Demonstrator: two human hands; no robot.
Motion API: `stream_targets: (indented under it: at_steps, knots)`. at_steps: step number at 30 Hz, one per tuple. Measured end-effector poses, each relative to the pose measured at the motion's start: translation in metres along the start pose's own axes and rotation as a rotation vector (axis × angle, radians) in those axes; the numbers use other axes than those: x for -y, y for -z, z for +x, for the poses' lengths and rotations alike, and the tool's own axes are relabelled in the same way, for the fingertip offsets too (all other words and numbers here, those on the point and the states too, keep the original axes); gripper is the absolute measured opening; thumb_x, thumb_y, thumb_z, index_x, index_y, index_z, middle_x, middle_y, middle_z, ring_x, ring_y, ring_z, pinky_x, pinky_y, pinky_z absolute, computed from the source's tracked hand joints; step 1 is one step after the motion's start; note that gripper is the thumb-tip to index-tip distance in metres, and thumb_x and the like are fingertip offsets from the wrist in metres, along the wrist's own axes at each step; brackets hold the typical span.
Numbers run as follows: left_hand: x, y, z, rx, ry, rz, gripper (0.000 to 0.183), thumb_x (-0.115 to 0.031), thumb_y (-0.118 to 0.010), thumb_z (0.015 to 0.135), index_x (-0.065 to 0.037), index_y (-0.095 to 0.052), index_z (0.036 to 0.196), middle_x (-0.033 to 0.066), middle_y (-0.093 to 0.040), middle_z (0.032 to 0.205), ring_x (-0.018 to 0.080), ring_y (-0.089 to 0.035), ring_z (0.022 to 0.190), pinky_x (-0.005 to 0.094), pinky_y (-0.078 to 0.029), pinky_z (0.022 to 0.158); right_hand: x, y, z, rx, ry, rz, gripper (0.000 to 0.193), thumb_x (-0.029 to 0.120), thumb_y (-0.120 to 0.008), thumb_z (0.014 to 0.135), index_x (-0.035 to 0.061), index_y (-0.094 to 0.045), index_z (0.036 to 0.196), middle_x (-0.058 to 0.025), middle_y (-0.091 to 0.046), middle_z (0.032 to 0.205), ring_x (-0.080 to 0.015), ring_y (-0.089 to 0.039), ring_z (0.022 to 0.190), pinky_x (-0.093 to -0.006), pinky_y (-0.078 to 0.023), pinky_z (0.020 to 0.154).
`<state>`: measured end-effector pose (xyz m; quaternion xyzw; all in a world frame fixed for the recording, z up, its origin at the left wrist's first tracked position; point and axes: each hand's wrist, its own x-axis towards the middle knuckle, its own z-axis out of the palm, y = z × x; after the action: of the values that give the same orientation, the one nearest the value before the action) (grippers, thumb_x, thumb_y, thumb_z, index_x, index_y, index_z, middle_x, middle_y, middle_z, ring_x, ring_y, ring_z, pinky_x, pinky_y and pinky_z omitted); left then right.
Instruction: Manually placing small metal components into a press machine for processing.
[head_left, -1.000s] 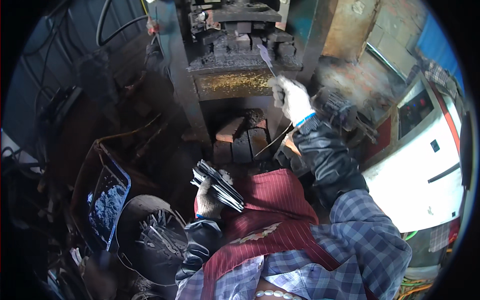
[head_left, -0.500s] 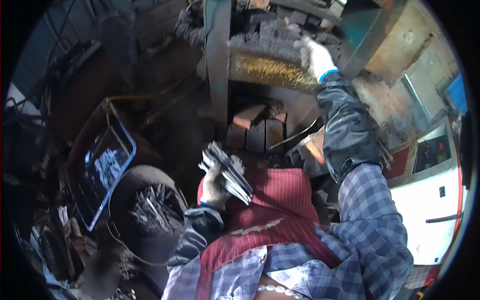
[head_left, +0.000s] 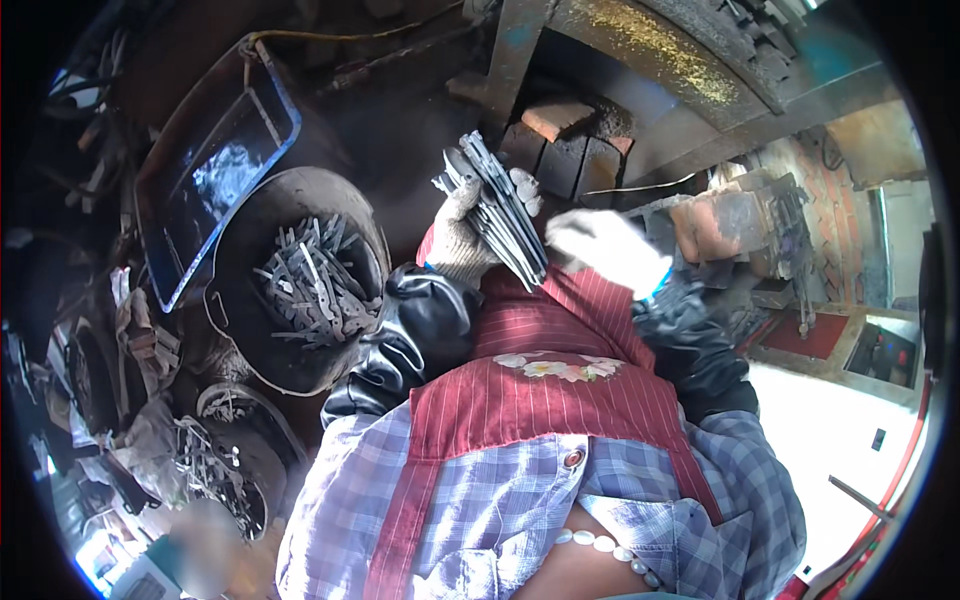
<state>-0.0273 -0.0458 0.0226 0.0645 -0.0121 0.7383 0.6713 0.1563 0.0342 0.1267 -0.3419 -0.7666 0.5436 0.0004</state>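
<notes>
My left hand (head_left: 460, 240), in a knitted work glove, is closed round a bundle of flat grey metal strips (head_left: 500, 215) above my lap. The strips lie tilted, their lower ends pointing right and toward me. My right hand (head_left: 612, 248), in a white glove, hovers just right of the bundle with its fingertips toward it. Glare washes out its fingers, so whether they are bent round anything cannot be made out. Left of my left arm stands a dark round bucket (head_left: 228, 275) with many similar loose metal pieces (head_left: 318, 285) in it.
A blue-edged tray (head_left: 283, 165) leans beyond the bucket. Ahead are a steel frame (head_left: 510, 65), a ledge with yellow grains (head_left: 650, 45) and several bricks (head_left: 557, 120). A white control cabinet (head_left: 830, 430) stands at the right, more containers of metal bits (head_left: 225, 475) at the lower left.
My right hand has come back from the dark ledge by the yellow grains to beside the bundle. My left hand still grips the strips. The view has turned toward the bucket.
</notes>
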Motion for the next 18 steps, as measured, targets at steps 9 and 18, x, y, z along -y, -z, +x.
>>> stream_targets:
  at_steps: [9,18]
  knots:
    - [0.004,-0.002,-0.003,-0.035,0.066,-0.022,0.054,-0.029,-0.068,0.086,-0.003,-0.052,0.130,0.0217,-0.058,0.123,0.0382,-0.059,0.113,0.0536,-0.050,0.097,-0.004,-0.007,-0.007,0.067,-0.160,0.265,0.028,0.023,-0.058,0.096,-0.0045,-0.063,0.101,-0.0079,-0.066,0.080,-0.0162,-0.066,0.072,-0.0294,-0.055,0.065]
    - [0.003,0.005,-0.007,-0.266,0.097,0.148,0.049,-0.025,-0.062,0.090,0.002,-0.051,0.130,0.0188,-0.064,0.112,0.0337,-0.064,0.102,0.0473,-0.054,0.091,-0.039,-0.008,-0.063,-0.396,-0.057,0.899,0.021,0.018,-0.064,0.095,-0.0011,-0.062,0.102,-0.0054,-0.065,0.082,-0.0118,-0.062,0.063,-0.0261,-0.052,0.053]
